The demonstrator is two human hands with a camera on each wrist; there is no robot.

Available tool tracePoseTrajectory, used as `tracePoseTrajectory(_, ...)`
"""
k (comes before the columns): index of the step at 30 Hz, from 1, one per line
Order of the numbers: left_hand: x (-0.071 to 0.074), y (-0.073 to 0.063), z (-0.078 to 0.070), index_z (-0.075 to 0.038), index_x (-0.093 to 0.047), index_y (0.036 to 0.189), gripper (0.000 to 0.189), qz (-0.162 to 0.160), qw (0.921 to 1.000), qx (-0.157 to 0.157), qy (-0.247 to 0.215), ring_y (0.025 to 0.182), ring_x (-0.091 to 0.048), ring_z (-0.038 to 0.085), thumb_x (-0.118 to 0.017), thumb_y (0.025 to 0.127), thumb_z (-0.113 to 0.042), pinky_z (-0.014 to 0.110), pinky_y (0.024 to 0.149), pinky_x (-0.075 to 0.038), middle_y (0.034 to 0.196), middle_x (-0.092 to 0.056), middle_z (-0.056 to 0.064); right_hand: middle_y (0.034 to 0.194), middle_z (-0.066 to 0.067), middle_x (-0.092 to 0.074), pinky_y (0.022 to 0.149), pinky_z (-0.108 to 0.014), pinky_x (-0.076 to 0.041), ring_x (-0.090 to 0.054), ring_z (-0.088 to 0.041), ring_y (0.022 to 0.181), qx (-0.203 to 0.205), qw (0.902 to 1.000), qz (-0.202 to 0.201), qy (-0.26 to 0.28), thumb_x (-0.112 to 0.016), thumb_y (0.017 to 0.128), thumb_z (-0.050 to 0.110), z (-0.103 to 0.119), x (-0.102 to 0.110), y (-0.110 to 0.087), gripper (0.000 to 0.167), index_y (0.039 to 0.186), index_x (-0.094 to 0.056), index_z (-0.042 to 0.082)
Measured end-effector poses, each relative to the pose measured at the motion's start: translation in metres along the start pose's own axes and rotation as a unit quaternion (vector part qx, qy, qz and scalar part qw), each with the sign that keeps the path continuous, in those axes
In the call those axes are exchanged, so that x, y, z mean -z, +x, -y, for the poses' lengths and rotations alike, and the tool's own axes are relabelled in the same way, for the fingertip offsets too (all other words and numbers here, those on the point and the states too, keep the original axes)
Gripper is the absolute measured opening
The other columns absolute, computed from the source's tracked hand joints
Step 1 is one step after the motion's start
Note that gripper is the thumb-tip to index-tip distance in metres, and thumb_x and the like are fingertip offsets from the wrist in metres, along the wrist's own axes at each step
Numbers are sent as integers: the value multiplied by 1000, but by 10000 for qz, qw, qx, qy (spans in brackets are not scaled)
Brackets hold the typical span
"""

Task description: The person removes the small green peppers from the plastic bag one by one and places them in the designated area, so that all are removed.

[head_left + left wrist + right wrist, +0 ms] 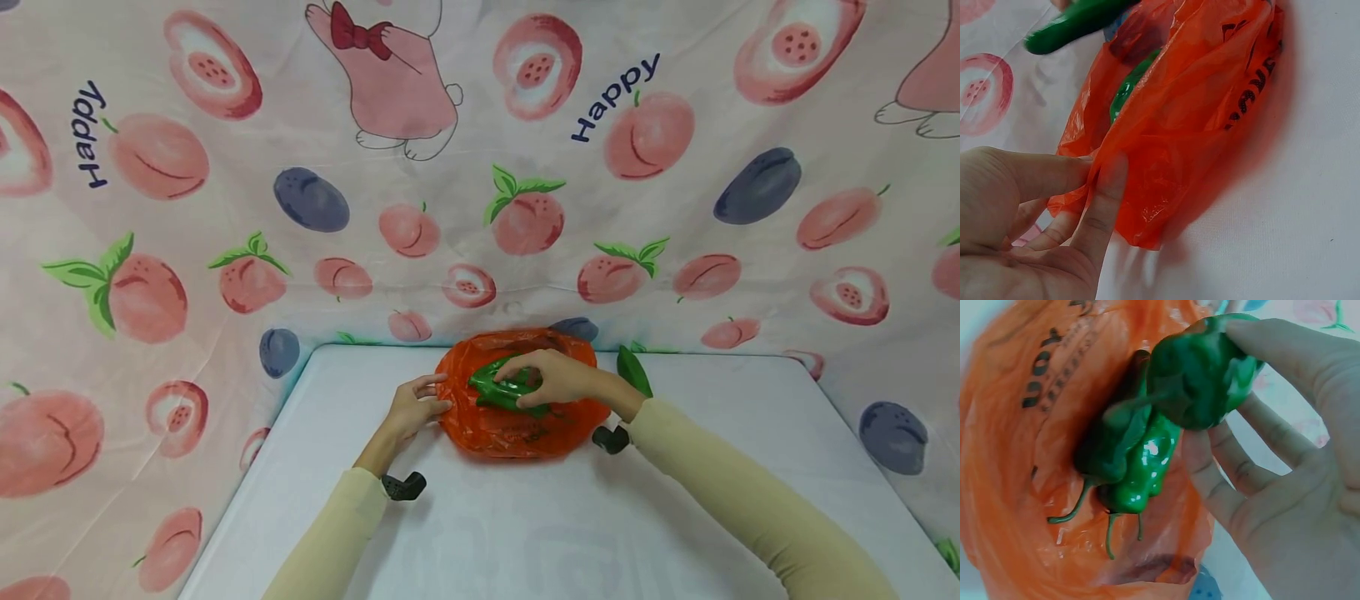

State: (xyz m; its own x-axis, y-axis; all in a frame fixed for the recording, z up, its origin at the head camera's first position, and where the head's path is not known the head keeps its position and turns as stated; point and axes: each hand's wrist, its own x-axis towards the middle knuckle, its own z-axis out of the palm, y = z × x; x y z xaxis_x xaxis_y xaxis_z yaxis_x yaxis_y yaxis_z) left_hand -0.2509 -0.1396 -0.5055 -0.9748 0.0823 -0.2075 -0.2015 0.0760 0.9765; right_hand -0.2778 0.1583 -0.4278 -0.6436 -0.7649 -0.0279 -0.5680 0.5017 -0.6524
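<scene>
An orange-red plastic bag (487,437) with dark lettering lies with its mouth spread wide. My left hand (411,408) pinches the bag's left edge between thumb and fingers, as the left wrist view shows up close. Over the bag, my right hand (558,379) grips a green pepper (1204,369) by its body, thumb on one side and fingers on the other. Inside the bag rest several glossy green peppers (1141,469) with thin stems. Part of them is hidden behind the held pepper in the right wrist view.
Another green pepper (633,371) lies right of the bag, near the back of the white table (517,533). A curtain (465,192) printed with peaches hangs behind the table. Each wrist wears a small black device (405,486).
</scene>
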Motion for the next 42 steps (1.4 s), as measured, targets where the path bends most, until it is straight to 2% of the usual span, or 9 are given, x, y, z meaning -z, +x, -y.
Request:
tracePoseTrajectory(5,0,-1,-1,-1,-59,141,54,18,10000,-41,-17,82,-65,16,-70,90,10,30,74,-62,116,-58,20,130,-2,-65,88,-41,-59,-66,-23,101,270,9983,-336,404,-82,90,23,1,6,-1,47,135,-66,21)
tracePoseTrajectory(10,0,-1,-2,-2,-58,143,55,53,10000,-32,-20,83,-65,16,-70,91,8,31,76,-62,118,-59,20,129,-4,-66,87,-41,-57,-65,-25,100,243,9960,-562,656,-82,90,24,-1,9,-3,48,135,-66,18)
tracePoseTrajectory(13,1,0,-1,-1,-58,143,54,66,10000,-38,-1,83,-66,16,-70,91,8,31,76,-62,118,-59,20,128,-4,-67,87,-41,-57,-64,-27,101,188,9953,-660,688,-82,90,25,-3,9,-4,49,136,-65,18)
tracePoseTrajectory(18,2,2,1,-1,-58,142,53,77,9999,-73,22,83,-65,17,-70,91,8,32,76,-62,118,-58,21,130,-3,-66,98,-49,-53,-62,-31,113,113,9941,-753,770,-83,89,25,-7,11,-9,50,136,-65,20)
tracePoseTrajectory(21,2,2,1,-2,-59,141,53,66,9999,-79,0,82,-65,17,-70,91,9,30,74,-62,116,-59,20,130,-3,-66,101,-51,-52,-63,-29,117,23,9934,-818,803,-83,88,26,-9,13,-13,50,135,-66,21)
tracePoseTrajectory(28,1,1,1,-1,-60,140,52,39,9999,-107,1,81,-66,17,-70,90,9,28,70,-61,112,-60,17,132,-8,-66,100,-52,-53,-63,-30,117,26,9912,-964,908,-83,89,23,-13,21,-23,52,137,-65,15)
tracePoseTrajectory(35,1,3,3,-2,-61,139,52,31,9999,-90,-57,80,-66,16,-71,90,10,28,70,-61,113,-60,18,129,-6,-66,95,-47,-54,-62,-26,111,-148,9894,-1203,794,-84,88,24,-21,31,-37,51,136,-66,17)
tracePoseTrajectory(42,2,4,4,-3,-62,139,52,-10,10000,-39,-55,80,-66,16,-71,89,10,28,70,-61,111,-60,16,139,-8,-61,100,-56,-50,-57,-33,123,-350,9862,-1456,707,-83,89,25,-28,39,-55,53,137,-64,16)
